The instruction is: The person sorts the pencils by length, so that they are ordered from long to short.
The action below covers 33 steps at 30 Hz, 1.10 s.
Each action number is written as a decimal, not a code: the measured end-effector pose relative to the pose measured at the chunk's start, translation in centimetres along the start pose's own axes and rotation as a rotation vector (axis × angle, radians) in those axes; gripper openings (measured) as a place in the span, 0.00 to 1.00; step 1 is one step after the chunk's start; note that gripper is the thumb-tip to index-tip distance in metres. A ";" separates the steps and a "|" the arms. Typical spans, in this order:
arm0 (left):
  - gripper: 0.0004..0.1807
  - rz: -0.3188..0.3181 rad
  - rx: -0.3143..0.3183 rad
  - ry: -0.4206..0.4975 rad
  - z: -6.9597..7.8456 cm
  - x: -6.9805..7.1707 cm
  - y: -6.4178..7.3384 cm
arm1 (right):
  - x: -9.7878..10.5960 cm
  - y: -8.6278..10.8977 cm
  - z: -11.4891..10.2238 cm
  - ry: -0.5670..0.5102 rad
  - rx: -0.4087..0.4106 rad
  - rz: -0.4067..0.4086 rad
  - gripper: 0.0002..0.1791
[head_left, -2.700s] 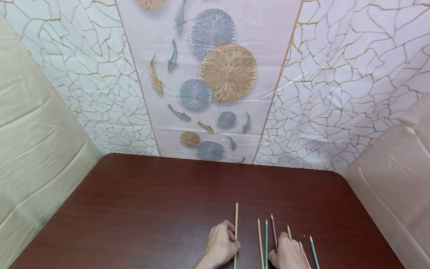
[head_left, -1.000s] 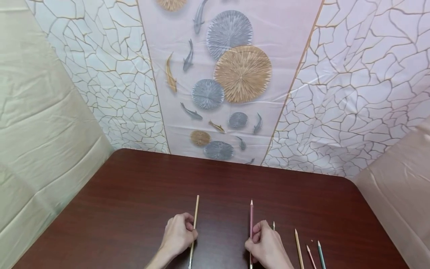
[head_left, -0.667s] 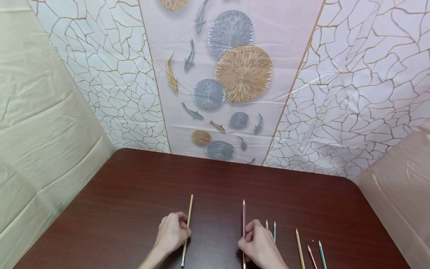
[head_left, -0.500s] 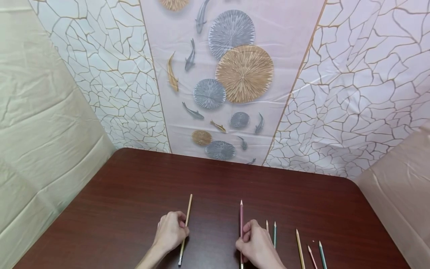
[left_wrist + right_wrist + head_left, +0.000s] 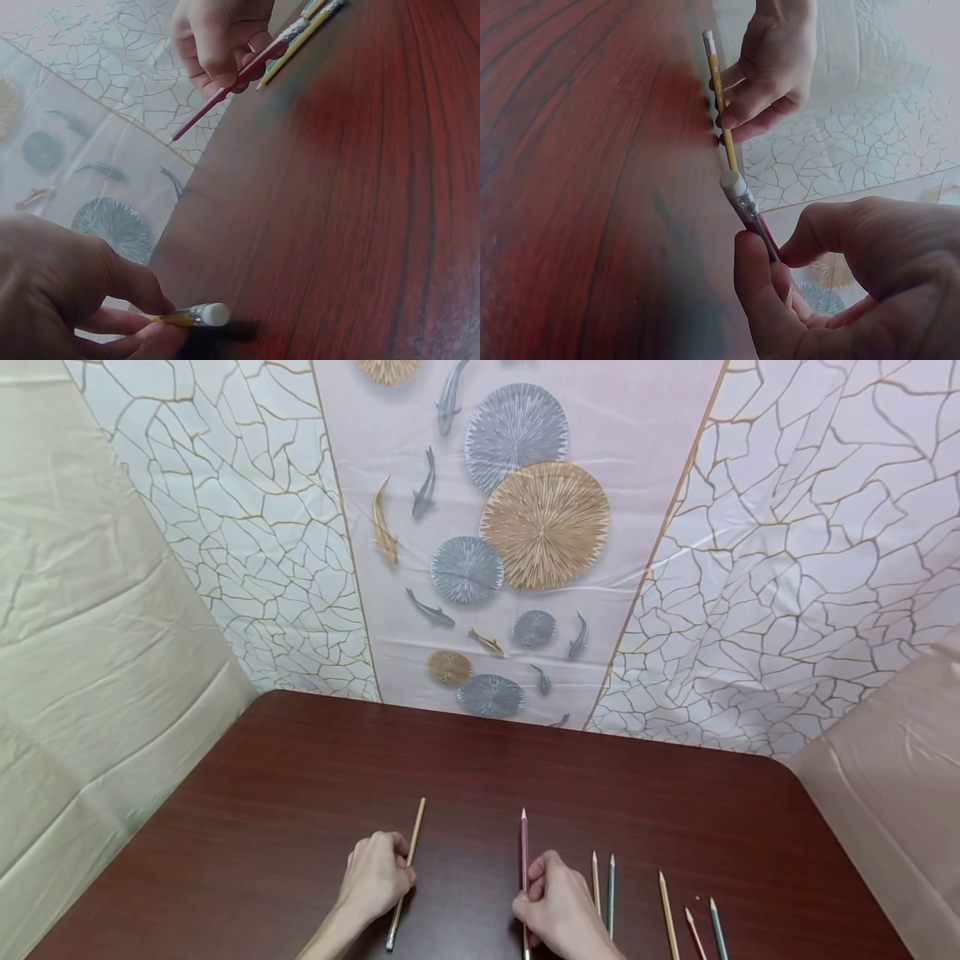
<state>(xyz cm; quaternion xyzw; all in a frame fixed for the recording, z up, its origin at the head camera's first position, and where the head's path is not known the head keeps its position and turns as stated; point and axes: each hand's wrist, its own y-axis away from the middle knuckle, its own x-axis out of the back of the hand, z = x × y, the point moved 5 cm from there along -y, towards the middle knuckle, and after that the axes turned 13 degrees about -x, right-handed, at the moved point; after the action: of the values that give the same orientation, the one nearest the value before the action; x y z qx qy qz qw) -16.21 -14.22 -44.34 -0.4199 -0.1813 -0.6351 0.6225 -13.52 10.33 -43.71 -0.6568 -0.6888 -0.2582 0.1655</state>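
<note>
My left hand (image 5: 372, 875) pinches a yellow pencil (image 5: 417, 833) on the left part of the table; it slants, its far end leaning right. The white eraser (image 5: 216, 313) of that pencil points toward the left wrist camera. To the right, my right hand (image 5: 562, 900) pinches a dark red pencil (image 5: 524, 843), sharpened tip facing away from me, between thumb and fingers. Its eraser (image 5: 733, 181) shows large in the right wrist view. The two held pencils are apart, with bare tabletop between them.
A yellow pencil (image 5: 596, 881) and a green pencil (image 5: 611, 893) lie just right of my right hand. Farther right are another yellow pencil (image 5: 667, 910), a pink pencil (image 5: 694, 932) and a teal pencil (image 5: 717, 927). Behind the dark wooden table (image 5: 300, 793) hangs a patterned cloth (image 5: 465, 635).
My right hand has taken the dark red pencil from among the others and carried it left. My left hand has moved left with the yellow pencil, which now slants more. The head view has turned slightly.
</note>
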 end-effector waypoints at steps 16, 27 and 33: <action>0.13 0.041 -0.020 -0.074 0.2 -0.3 0.2 | -1.8 -0.1 -1.3 -0.065 0.017 -0.084 0.13; 0.11 0.035 0.054 -0.060 -0.3 -0.2 0.4 | -3.7 -0.9 -2.1 -0.129 0.002 -0.143 0.12; 0.11 0.051 0.031 -0.079 -0.2 -0.1 0.4 | -4.8 -1.1 -2.6 -0.146 -0.010 -0.152 0.12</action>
<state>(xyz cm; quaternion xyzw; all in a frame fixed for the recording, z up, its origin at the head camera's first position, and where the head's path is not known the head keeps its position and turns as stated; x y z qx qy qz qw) -15.88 -14.37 -44.69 -0.4394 -0.2048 -0.5990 0.6373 -14.51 4.87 -44.48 -0.6207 -0.7455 -0.2248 0.0916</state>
